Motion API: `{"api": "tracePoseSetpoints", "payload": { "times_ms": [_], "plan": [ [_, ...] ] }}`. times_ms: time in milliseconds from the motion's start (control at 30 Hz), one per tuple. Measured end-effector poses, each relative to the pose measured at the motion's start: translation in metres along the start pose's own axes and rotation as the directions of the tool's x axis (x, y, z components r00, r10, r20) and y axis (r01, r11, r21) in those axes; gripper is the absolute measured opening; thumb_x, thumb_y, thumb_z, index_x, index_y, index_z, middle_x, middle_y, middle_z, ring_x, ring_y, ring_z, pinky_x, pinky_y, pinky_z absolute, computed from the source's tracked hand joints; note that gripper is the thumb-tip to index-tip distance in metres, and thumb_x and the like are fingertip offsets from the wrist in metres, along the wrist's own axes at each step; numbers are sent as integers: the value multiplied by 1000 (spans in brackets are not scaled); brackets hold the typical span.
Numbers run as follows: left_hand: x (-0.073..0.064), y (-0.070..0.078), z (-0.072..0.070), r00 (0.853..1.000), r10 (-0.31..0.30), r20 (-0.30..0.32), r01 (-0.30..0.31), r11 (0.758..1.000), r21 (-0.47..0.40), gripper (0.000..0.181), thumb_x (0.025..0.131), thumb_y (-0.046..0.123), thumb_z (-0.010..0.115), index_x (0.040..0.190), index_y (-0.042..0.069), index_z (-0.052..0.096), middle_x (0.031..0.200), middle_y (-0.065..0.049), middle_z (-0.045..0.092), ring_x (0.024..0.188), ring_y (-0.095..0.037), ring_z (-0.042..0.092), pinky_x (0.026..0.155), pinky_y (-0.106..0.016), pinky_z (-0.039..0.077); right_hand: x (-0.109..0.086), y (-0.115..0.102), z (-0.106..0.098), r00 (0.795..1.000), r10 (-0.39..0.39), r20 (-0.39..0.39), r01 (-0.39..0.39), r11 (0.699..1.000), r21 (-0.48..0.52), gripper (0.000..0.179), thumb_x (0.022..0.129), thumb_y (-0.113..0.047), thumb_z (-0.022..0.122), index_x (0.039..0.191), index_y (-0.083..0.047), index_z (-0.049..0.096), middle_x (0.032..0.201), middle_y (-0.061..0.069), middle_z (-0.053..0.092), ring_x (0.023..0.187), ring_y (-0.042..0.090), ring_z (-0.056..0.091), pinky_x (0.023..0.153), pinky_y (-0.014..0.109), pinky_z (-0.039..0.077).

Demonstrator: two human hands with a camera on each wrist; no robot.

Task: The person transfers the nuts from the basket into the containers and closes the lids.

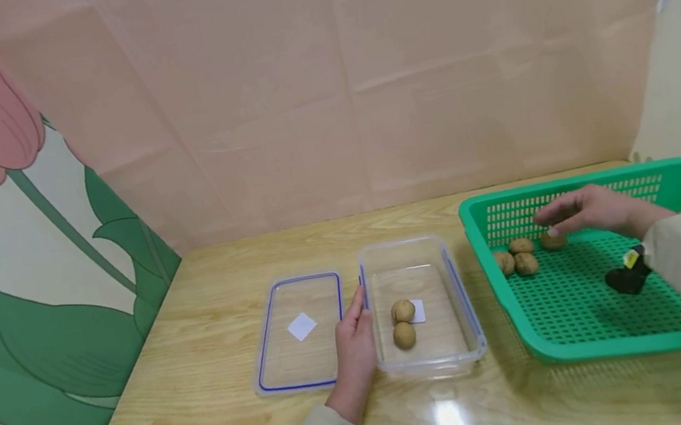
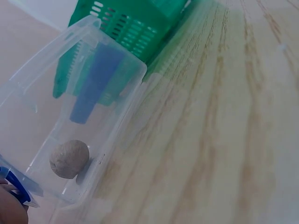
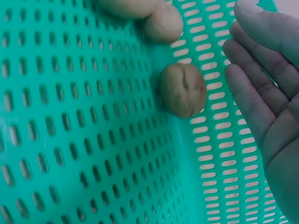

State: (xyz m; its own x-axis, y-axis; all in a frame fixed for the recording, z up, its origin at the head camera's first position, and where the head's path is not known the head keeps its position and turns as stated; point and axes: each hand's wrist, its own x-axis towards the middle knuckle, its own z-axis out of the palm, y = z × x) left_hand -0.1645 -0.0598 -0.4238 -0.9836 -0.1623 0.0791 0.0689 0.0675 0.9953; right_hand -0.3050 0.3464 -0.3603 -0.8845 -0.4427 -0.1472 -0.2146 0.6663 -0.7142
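Two walnuts (image 1: 404,324) lie inside the clear plastic box (image 1: 430,360); the left wrist view shows one walnut (image 2: 69,159) through its side. My left hand (image 1: 357,346) touches the box's left wall, its fingers extended along it. Over in the green basket (image 1: 612,349), my right hand (image 1: 598,212) hovers above a single walnut (image 1: 553,241), fingers straight and holding nothing. In the right wrist view this walnut (image 3: 183,90) sits apart from the fingers, by the slotted basket wall. Several more walnuts (image 1: 526,262) are grouped at the basket's left end.
Left of the box, a clear lid (image 1: 274,385) with a blue seal lies flat on the wooden table (image 1: 187,382). White paper squares show at the lid (image 1: 302,326) and the box (image 1: 418,311). A pink covering (image 1: 272,105) hangs behind the table.
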Motion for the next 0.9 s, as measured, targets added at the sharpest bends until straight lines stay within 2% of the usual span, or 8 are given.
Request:
{"api": "tracePoseSetpoints", "payload": {
  "times_ms": [100, 200, 400, 600, 733, 900],
  "plan": [
    [-1, -1, 0, 1000, 0, 0, 0, 1000, 4, 42, 96, 8, 42, 138, 9, 41, 145, -9, 36, 136, -27, 29, 113, -43, 22, 1, 5, 0, 1000, 20, 19, -19, 999, -35, 51, 82, -27, 69, 123, 1, 56, 122, 15, 61, 97, -4, 56, 91, 40, 49],
    [-1, -2, 0, 1000, 0, -4, 0, 1000, 9, 42, 96, 7, 42, 138, 9, 41, 145, -9, 36, 136, -28, 29, 112, -43, 23, 2, 11, -1, 1000, 21, 13, -20, 998, -65, 50, 82, -28, 69, 122, -1, 57, 123, 17, 59, 98, -2, 54, 91, 57, 45],
    [0, -1, -1, 1000, -5, 1, 5, 1000, -4, 43, 96, 7, 41, 139, 8, 40, 146, -9, 35, 136, -28, 28, 113, -44, 22, 1, 21, -3, 999, 38, -11, -39, 996, -79, 50, 81, -29, 70, 121, -2, 59, 125, 18, 58, 95, -5, 51, 87, 58, 45],
    [0, -1, -1, 1000, -10, 11, 10, 1000, -7, 42, 97, 8, 40, 139, 9, 39, 146, -7, 35, 136, -27, 28, 113, -43, 22, 4, 25, -1, 999, 50, 20, -49, 997, -54, 53, 79, -28, 71, 122, 0, 57, 123, 19, 59, 93, -5, 55, 89, 54, 47],
    [0, -2, -1, 1000, -2, 11, 2, 1000, -4, 42, 97, 8, 40, 139, 9, 40, 146, -8, 35, 136, -28, 28, 113, -44, 22, 6, 25, 2, 997, 52, 60, -49, 998, -48, 54, 80, -26, 70, 123, 3, 55, 123, 22, 57, 98, 7, 58, 89, 52, 48],
    [0, -4, -1, 1000, -4, 6, 4, 1000, 0, 43, 96, 8, 41, 139, 9, 40, 146, -8, 36, 136, -27, 29, 112, -44, 23, 10, 26, 7, 990, 47, 136, -35, 996, -84, 56, 79, -27, 71, 123, 3, 56, 127, 28, 52, 110, 36, 55, 86, 50, 50]
  ]
}}
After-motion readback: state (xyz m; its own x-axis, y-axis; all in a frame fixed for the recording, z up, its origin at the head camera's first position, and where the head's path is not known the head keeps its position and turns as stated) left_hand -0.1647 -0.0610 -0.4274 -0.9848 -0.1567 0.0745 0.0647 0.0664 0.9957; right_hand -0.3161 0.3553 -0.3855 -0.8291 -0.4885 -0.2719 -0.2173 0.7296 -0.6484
